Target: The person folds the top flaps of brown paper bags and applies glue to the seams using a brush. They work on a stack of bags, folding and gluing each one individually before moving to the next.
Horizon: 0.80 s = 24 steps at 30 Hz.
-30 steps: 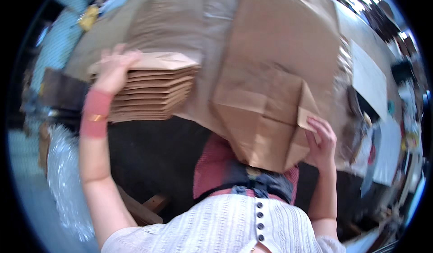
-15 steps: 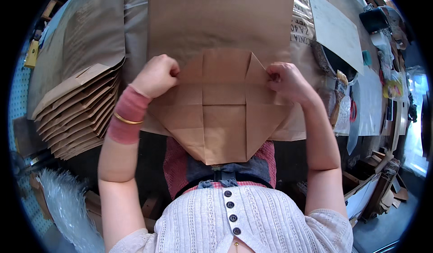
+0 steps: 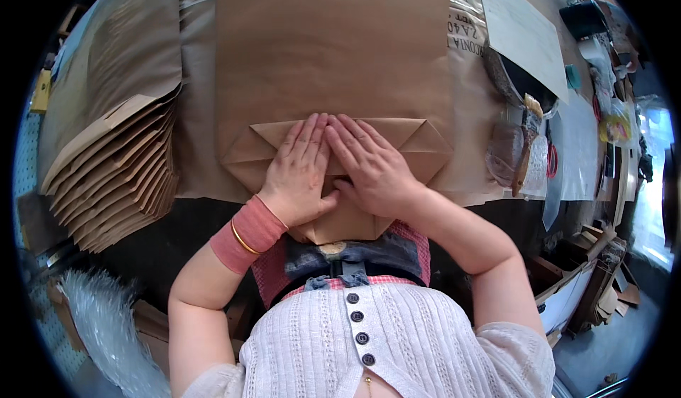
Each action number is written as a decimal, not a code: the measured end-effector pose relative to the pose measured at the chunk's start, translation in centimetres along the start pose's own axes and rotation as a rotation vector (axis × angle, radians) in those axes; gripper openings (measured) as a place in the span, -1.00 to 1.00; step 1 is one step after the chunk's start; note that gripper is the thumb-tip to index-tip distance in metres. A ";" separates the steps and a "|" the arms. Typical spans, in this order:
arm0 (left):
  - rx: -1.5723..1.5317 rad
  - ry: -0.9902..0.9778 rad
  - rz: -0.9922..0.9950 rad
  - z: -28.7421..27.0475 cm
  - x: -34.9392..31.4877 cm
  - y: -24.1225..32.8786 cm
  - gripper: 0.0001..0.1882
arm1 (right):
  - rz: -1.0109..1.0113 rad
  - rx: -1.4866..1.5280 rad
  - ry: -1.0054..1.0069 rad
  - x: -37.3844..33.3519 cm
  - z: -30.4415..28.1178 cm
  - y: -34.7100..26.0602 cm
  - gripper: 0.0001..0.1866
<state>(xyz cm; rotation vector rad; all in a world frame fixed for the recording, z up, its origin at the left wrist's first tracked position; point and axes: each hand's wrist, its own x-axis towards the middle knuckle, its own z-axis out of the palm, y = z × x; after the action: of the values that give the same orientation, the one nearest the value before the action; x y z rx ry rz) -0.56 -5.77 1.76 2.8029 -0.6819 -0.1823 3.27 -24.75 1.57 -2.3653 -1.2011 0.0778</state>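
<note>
A large brown paper bag (image 3: pixel 333 50) lies flat in front of me, its folded bottom end at the table's near edge. The far flap of that end (image 3: pixel 408 132) is folded down toward me, with slanted creases at both corners. My left hand (image 3: pixel 301 167) rests flat on the folded paper, fingers stretched out and pointing away from me. Beside it, my right hand (image 3: pixel 365 160) also presses flat, its fingertips touching those of the left. Both palms hide the middle of the fold. The near flap hangs over the edge toward my lap.
To the left lies a stack of brown paper bags (image 3: pixel 117 171) with fanned folded ends. On the right are a brush (image 3: pixel 528 142), red-handled scissors (image 3: pixel 552 160), and a pale board (image 3: pixel 521 32) over a dark container (image 3: pixel 521 82). Clear plastic strands (image 3: pixel 106 327) sit low at left.
Both hands have let go of the bag's side edges and come together flat at its middle. The far flap, raised before, is now folded down toward me.
</note>
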 end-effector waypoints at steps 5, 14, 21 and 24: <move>0.020 0.075 -0.332 0.4 -3.8 -3.6 0.20 | 0.407 -0.205 -0.061 -4.6 -2.1 2.6 0.15; -0.609 0.239 -0.132 -3.8 -0.6 -7.7 -0.44 | 0.464 0.625 0.353 -2.0 -3.1 6.7 -0.74; -0.285 0.627 -0.259 -2.7 3.7 -2.6 -0.58 | 0.463 0.537 0.448 -1.5 -1.9 7.7 -0.79; -0.481 0.609 -0.303 -2.4 3.3 -3.1 -0.63 | 0.397 0.427 0.569 -1.5 -2.5 6.7 -0.78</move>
<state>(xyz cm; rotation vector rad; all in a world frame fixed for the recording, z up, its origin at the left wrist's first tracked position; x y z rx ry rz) 4.11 -4.16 3.02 2.2860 -0.0529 0.3907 7.97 -30.20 0.59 -2.0079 -0.3926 -0.1812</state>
